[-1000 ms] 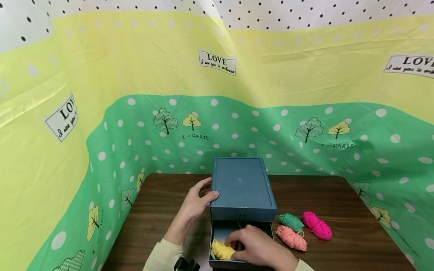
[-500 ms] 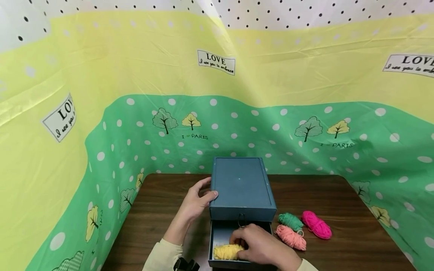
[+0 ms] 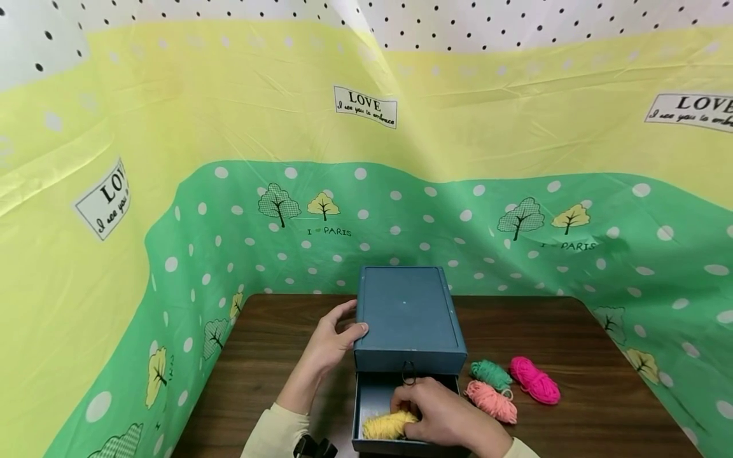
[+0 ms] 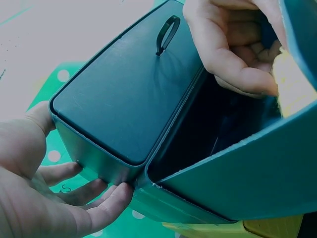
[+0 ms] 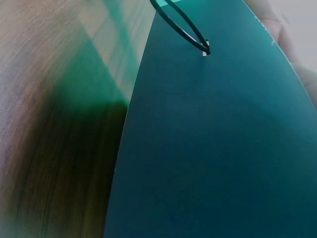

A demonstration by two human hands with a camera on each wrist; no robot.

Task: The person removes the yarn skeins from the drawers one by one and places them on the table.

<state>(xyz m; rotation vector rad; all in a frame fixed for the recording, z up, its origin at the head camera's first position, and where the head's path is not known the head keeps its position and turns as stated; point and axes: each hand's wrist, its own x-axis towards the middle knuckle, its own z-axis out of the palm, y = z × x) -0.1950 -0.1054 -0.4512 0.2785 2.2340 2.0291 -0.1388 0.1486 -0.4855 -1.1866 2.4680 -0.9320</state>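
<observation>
A blue drawer box [image 3: 405,308] stands on the table with its lower drawer [image 3: 375,389] pulled out at the front. Inside that drawer lies a yellow yarn bundle [image 3: 385,426], pinched at its right end by the right hand [image 3: 443,416]. In the left wrist view the right hand [image 4: 233,49] reaches over the drawer wall, its fingers bent against the yellow yarn [image 4: 292,84]. The left hand [image 3: 331,340] rests on the box's left side, thumb at the top edge; in the left wrist view the left hand [image 4: 54,183] has its fingertips spread along that side.
Right of the box on the wooden table [image 3: 595,381] lie green yarn [image 3: 491,375], salmon yarn [image 3: 491,402] and magenta yarn [image 3: 535,380]. A black loop handle [image 3: 408,373] hangs on the upper drawer's front. A patterned curtain [image 3: 401,210] surrounds the table's back and sides.
The right hand has shifted slightly right inside the drawer, and the yellow yarn has moved right and turned. The left hand has stayed on the box.
</observation>
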